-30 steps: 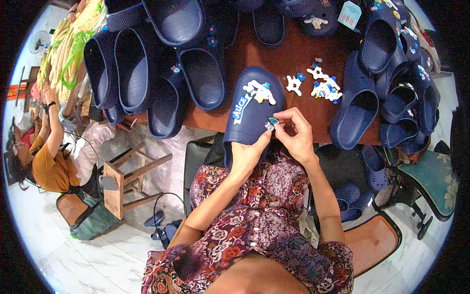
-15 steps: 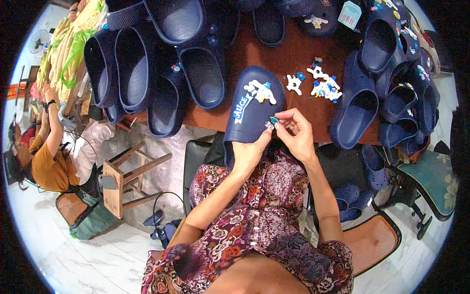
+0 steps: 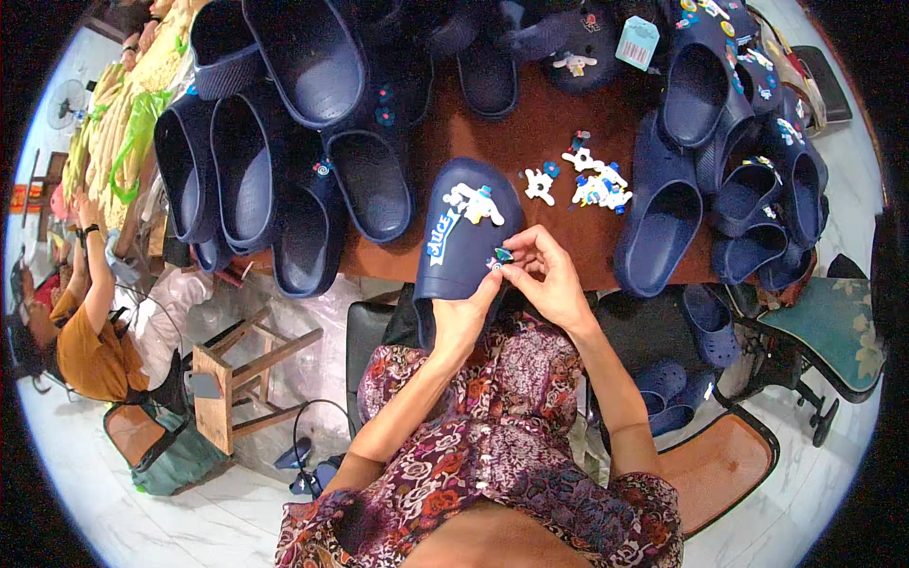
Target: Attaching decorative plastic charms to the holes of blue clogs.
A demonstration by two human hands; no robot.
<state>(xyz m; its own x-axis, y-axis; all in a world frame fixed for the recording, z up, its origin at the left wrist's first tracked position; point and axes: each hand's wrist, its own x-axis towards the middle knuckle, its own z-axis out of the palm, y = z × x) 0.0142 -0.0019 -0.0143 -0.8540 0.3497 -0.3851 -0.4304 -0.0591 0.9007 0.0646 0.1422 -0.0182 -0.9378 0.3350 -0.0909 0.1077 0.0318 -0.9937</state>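
Observation:
A navy blue foam clog (image 3: 445, 251) is in front of me with its toe pointing away. White character charms (image 3: 475, 203) and a blue-and-white lettered charm (image 3: 441, 237) are fixed on its upper. My left hand (image 3: 460, 320) reaches into the clog's opening and grips it, the thumb lying along its right side. With the fingertips of my right hand (image 3: 549, 279), I pinch a small green-and-white charm (image 3: 501, 257) against the clog's right side. The hole beneath this charm is hidden. Loose white and blue charms (image 3: 599, 186) lie on the brown table to the right.
Navy clogs (image 3: 374, 185) crowd the table's left and far sides. More clogs, some with charms (image 3: 663, 227), are piled at the right. A wooden stool (image 3: 213, 393) stands at left, near a person in an orange top (image 3: 95, 350). Chairs (image 3: 814, 331) stand at right.
The whole view has shifted, so the table and clogs appear lower and further left. Both hands keep their hold on the clog and the small charm, with little visible movement between them.

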